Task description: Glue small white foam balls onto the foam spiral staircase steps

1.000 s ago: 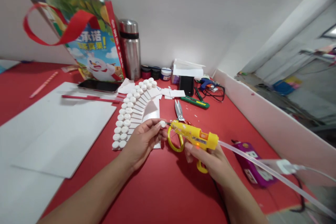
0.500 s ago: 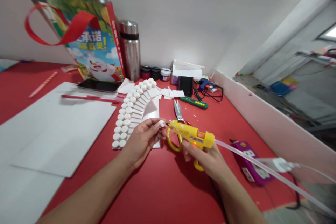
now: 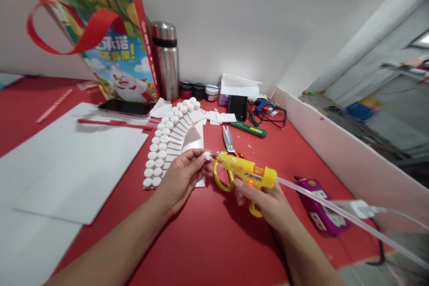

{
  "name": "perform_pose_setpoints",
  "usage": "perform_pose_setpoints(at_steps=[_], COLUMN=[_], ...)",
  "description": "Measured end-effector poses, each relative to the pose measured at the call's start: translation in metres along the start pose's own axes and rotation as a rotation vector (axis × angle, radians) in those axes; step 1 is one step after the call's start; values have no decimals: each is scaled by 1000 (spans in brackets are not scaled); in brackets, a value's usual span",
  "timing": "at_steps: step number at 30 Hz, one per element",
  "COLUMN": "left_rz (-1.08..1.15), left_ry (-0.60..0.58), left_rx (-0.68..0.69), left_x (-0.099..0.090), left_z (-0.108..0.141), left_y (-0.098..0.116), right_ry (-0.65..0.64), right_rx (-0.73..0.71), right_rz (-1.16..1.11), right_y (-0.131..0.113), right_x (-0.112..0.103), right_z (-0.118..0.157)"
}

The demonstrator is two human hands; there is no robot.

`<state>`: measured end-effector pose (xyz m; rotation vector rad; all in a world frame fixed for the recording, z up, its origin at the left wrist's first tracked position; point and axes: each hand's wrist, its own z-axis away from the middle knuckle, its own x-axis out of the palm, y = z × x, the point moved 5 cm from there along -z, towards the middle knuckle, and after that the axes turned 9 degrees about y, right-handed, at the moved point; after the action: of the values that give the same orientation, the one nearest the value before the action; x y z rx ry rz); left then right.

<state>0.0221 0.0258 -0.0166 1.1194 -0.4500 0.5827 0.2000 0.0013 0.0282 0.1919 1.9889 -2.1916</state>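
Note:
Between thumb and fingers, my left hand (image 3: 184, 174) pinches a small round white piece (image 3: 207, 156). My right hand (image 3: 261, 196) is wrapped round a yellow hot glue gun (image 3: 246, 170), its nozzle touching or very close to the white piece. A long clear glue stick (image 3: 321, 201) sticks out of the gun's back, and an orange light glows on its side. Left of my hands, double rows of round white discs (image 3: 162, 146) follow a curve along a white board (image 3: 194, 137) with slat-like strips. Scissors (image 3: 228, 139) with yellow and red handles lie behind the gun, partly covered by it.
White sheets (image 3: 73, 165) cover the table's left side, with a red pen (image 3: 114, 123) on them. A phone (image 3: 126, 107), a printed bag (image 3: 120, 62) and a steel flask (image 3: 166, 62) stand behind. A green cutter (image 3: 248, 128) lies at the back; a purple box (image 3: 321, 205) sits right.
Both hands hold nearly the same pose, the nozzle still at the white piece. The glue gun's rear has shifted slightly right, and the whole view has tilted a little.

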Motion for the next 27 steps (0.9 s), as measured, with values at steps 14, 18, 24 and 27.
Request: perform_pose_setpoints(at_steps=[14,18,24,27], left_rz=[-11,-15,-9,-9], left_ry=[-9,-10,-13,-16], left_rx=[0,-1,4,5], left_x=[-1,-2,0,1], left_z=[0,1,1,1], left_y=[0,0,2,2], right_ry=[-52,-48,-91,-118], right_rx=[35,60,63,68], right_rz=[-27,-23,8,28], right_y=[3,6,11,15], right_x=[2,1,0,-1], right_z=[1,2,-1,-2])
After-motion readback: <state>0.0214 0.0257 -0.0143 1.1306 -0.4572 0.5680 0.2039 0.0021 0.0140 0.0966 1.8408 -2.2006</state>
